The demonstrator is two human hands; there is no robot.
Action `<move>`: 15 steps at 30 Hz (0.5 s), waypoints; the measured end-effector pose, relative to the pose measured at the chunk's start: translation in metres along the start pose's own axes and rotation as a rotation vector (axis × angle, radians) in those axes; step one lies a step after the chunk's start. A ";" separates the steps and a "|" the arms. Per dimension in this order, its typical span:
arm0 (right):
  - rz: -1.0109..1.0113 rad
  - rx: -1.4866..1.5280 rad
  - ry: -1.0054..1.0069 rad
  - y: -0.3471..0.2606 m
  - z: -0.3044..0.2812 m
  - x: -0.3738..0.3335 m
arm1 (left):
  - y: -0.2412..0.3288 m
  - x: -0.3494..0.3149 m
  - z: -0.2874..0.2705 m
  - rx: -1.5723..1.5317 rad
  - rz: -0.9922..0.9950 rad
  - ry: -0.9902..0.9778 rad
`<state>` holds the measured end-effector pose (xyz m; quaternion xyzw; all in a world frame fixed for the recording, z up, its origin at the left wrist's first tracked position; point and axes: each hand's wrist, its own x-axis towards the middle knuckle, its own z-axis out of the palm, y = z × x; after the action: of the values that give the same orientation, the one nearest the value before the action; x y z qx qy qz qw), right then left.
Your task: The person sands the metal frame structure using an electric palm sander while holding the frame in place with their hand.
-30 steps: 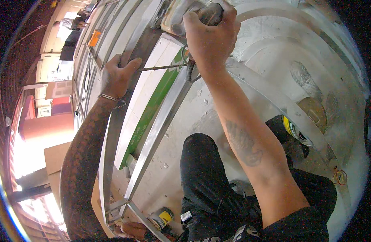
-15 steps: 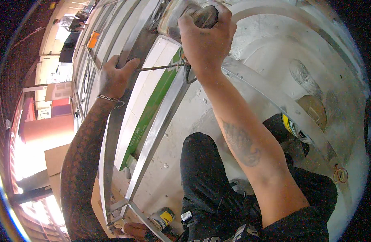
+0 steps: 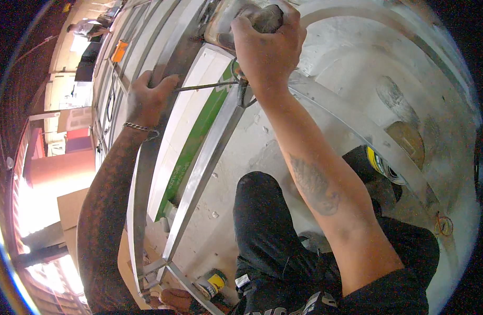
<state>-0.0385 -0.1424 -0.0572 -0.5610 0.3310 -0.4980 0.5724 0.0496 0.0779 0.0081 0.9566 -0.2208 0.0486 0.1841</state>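
My right hand [image 3: 267, 55] is closed at the top, thumb and fingers curled round a dark, rounded pad [image 3: 268, 20]. It presses on a smudged, shiny surface [image 3: 219, 29]; I cannot make out the pad's exact kind. To the left, my left hand [image 3: 147, 100] wraps round a broad grey metal bar [image 3: 170, 79] of a frame. A thin rod [image 3: 207, 86] runs from beside the left thumb to a joint under my right wrist. Beneath it slopes a bright square metal tube [image 3: 204, 170], with a white and green board [image 3: 186, 157] alongside.
A curved metal strip [image 3: 351, 121] crosses the dusty floor [image 3: 262, 142] on the right. Cans with yellow labels stand at right [image 3: 380, 163] and bottom [image 3: 212, 282]. A brown shape, perhaps a hand, shows by the tube's lower end. Another person [image 3: 86, 30] is far off at upper left.
My hands keep their holds and have shifted only slightly. The view has moved a little, and the rod's end at the joint shows more plainly.
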 end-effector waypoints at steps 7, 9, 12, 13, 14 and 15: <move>-0.023 -0.006 -0.011 -0.004 -0.002 -0.003 | -0.002 -0.001 -0.004 -0.026 0.011 -0.024; -0.072 -0.034 0.030 0.003 -0.001 -0.006 | -0.002 0.000 -0.005 -0.022 0.015 -0.020; -0.011 -0.105 0.007 0.016 -0.002 -0.004 | 0.001 -0.001 -0.004 -0.037 0.011 -0.029; 0.099 -0.146 -0.058 0.020 -0.003 -0.002 | 0.003 -0.001 -0.003 -0.045 -0.001 -0.026; 0.099 -0.147 -0.058 0.024 -0.004 -0.001 | 0.004 -0.002 -0.003 -0.052 -0.013 -0.022; 0.171 -0.130 -0.063 0.027 -0.004 0.000 | 0.004 -0.002 -0.002 -0.053 -0.014 -0.023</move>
<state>-0.0370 -0.1469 -0.0845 -0.5820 0.3913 -0.4069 0.5853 0.0461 0.0761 0.0112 0.9534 -0.2173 0.0302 0.2072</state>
